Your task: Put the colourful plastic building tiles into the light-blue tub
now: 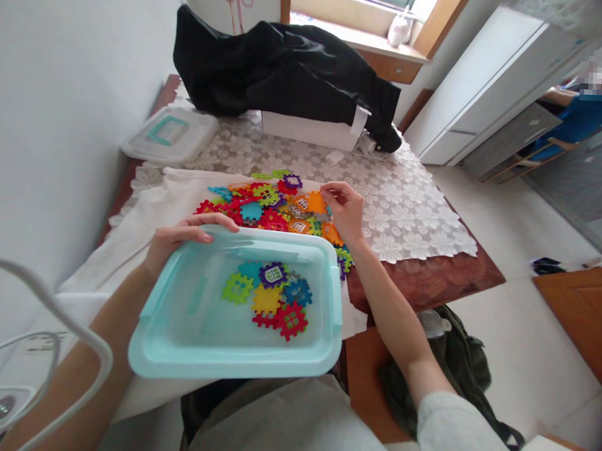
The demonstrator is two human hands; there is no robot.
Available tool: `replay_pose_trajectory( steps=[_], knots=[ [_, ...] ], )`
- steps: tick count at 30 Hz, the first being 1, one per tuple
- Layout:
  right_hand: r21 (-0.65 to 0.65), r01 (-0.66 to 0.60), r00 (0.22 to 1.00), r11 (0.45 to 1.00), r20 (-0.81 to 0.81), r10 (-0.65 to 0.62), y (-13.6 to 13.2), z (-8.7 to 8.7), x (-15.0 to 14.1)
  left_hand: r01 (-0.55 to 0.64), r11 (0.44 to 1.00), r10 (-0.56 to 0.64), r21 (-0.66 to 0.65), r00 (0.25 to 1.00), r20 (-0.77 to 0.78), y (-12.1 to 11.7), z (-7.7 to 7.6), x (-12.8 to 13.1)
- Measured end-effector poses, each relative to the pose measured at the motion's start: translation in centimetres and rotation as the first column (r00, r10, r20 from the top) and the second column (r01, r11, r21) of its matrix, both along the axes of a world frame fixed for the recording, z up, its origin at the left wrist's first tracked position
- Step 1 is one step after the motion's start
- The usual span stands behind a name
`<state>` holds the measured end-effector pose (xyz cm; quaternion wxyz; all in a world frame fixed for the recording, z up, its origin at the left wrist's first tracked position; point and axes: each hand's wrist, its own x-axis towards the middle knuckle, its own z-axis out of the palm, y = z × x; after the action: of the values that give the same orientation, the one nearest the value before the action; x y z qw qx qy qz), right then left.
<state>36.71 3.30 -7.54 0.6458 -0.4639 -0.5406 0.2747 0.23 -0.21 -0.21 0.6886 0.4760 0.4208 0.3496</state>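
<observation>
My left hand [185, 233] grips the far rim of a pale aqua plastic bin [234, 364], holding it tilted above the table. Inside the bin lie several interlocking plastic building tiles [271, 297] in green, blue, yellow and red. A larger heap of such tiles [262, 211] spreads over a white cloth [156, 210]. My right hand [345, 210] sits at the heap's right side, its curled fingers just over an orange tile [316, 202]. Nothing shows in those fingers. The bin hides the near part of the heap.
A clear plastic lid [170, 135] with an aqua handle lies at the table's far left. Black fabric [281, 70] drapes over a white box [309, 130] on the lace tablecloth [405, 216]. A white cable [46, 309] hangs at lower left. A seated person in blue [571, 123] is at upper right.
</observation>
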Motion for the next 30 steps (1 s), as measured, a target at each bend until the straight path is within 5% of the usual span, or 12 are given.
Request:
replay_pose_trajectory(
  steps=[3,6,10,15,19,23,26,30],
  knots=[
    [-0.013,-0.145,0.957,0.989,-0.255,0.137,-0.3,0.8,0.0,-0.004,1.0,0.004,0.025,1.0,-0.01,0.1,0.0,0.0],
    [0.035,-0.309,0.87,0.95,-0.394,0.297,-1.4,2.1,-0.6,0.03,0.996,-0.026,-0.085,0.999,0.044,0.1,-0.1,0.0],
    [0.052,-0.5,0.8,0.864,-0.353,0.484,-2.9,3.4,-1.8,0.034,0.997,-0.03,-0.075,0.998,0.055,-0.1,-0.3,-0.1],
    [-0.103,-0.651,0.756,0.752,-0.169,0.632,-3.6,3.8,-2.3,-0.05,0.98,0.046,0.193,0.999,0.026,-0.5,-0.4,-0.2],
    [-0.139,-0.597,0.801,0.79,-0.059,0.596,-3.3,3.3,-2.0,-0.026,0.979,0.034,0.201,0.999,-0.035,-0.5,-0.3,-0.2],
    [-0.152,-0.301,0.878,0.942,0.342,0.336,-2.6,1.6,-1.8,-0.041,0.985,0.042,0.167,0.999,-0.004,-0.4,-0.4,-0.2],
    [-0.157,-0.079,0.742,0.984,0.65,0.163,-2.1,0.0,-1.7,0.012,0.997,-0.015,0.074,1.0,0.028,-0.3,-0.6,-0.3],
    [-0.234,-0.071,0.634,0.97,0.74,0.225,-1.5,-1.1,-1.5,0.041,0.999,-0.04,-0.026,0.999,0.033,0.0,-0.8,-0.6]
  ],
)
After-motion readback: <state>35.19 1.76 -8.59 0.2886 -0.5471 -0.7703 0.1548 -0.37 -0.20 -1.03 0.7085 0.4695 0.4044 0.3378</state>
